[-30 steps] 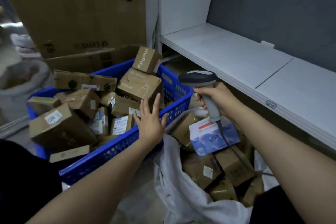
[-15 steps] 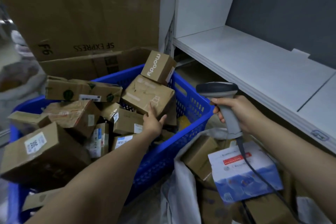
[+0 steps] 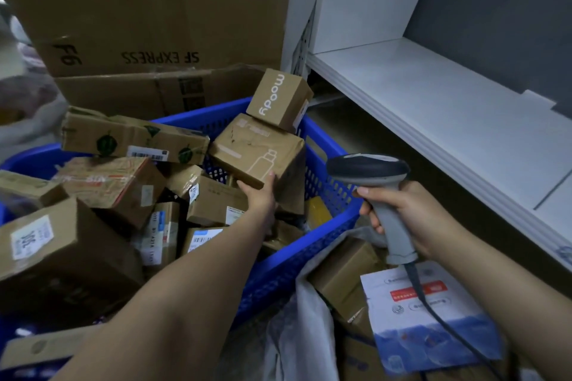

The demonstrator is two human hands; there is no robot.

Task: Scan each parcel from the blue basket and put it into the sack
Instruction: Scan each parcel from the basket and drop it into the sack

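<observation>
Left hand [image 3: 260,198]: my fingers [image 3: 271,176] are clamped on the near lower edge of the bottle-print box [image 3: 257,151], thumb tip up on its face, the rest hidden beneath it
Right hand [image 3: 414,216]: fingers [image 3: 365,192] wrapped round the grip of the scanner [image 3: 368,165], its head level and aimed across towards the left hand
Step, as I judge it: picking the next parcel, not yet scanned
Risk, topple: the moody box [image 3: 280,99] rests tilted on the far top of the box I hold; pull mine out fast and it may slide off, over the rim of the blue basket [image 3: 328,244]
Risk, grip: I have only one edge of a fairly large box, so it could swing or slip as it lifts
Risk, scan: I can see no label on the faces towards me, so I may have to turn the box, and a one-handed turn could drop it
Risk, cable: the scanner cable [image 3: 433,315] trails below my right fingers across the sack [image 3: 309,303] mouth and could snag a parcel
Sack: below and between both hands, just right of the basket rim, a blue-and-white parcel [image 3: 433,328] lying on top
Other parcels: heaped left of and below my left fingers
</observation>
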